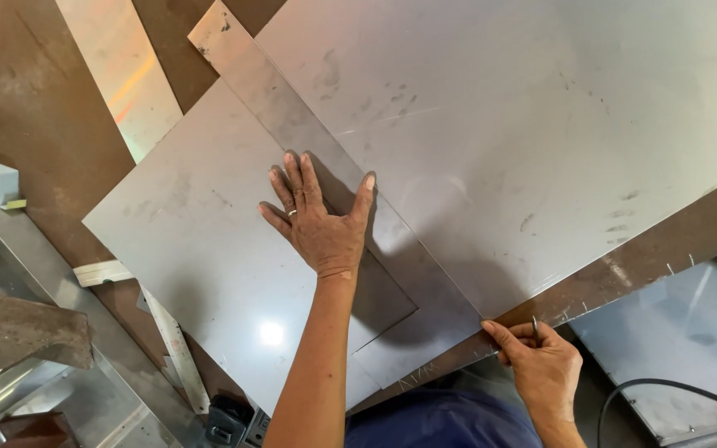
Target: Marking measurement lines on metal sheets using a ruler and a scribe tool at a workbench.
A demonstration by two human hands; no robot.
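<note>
left hand [319, 228]: flat, fingers spread, pressing a long metal strip [350, 224] that runs under the palm, atop a square metal sheet [201, 249] | right hand [541, 361]: fingers pinching a small scriber [534, 325], tip at the near edge of the large metal sheet [541, 133]

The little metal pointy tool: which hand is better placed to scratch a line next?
Probably the right hand: it pinches the thin metal tool at the big sheet's corner. The left hand lies flat, pressing the strip down.
</note>
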